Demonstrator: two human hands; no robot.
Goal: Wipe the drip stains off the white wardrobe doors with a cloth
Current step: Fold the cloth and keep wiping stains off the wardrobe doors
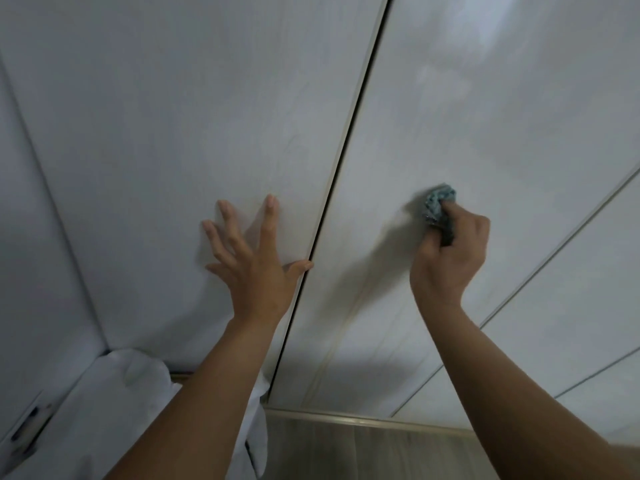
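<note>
While the left hand (256,268) lies flat, fingers splayed, on the smooth white door (156,133), the right hand (450,258) at its three o'clock grips a crumpled blue-grey cloth (437,206) against the neighbouring door (502,133).

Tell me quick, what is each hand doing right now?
Left hand: open, fingers spread, resting flat on the left wardrobe door.
Right hand: closed around a bunched blue-grey cloth, holding it against the right wardrobe door.

Looks dim and grey-blue throughout. Catches a soft glare high on the right door (485,46). Casts blurred shadows down-left of the left hand (256,271) and right hand (450,261). Bends seams (346,161) toward the edges.
</note>
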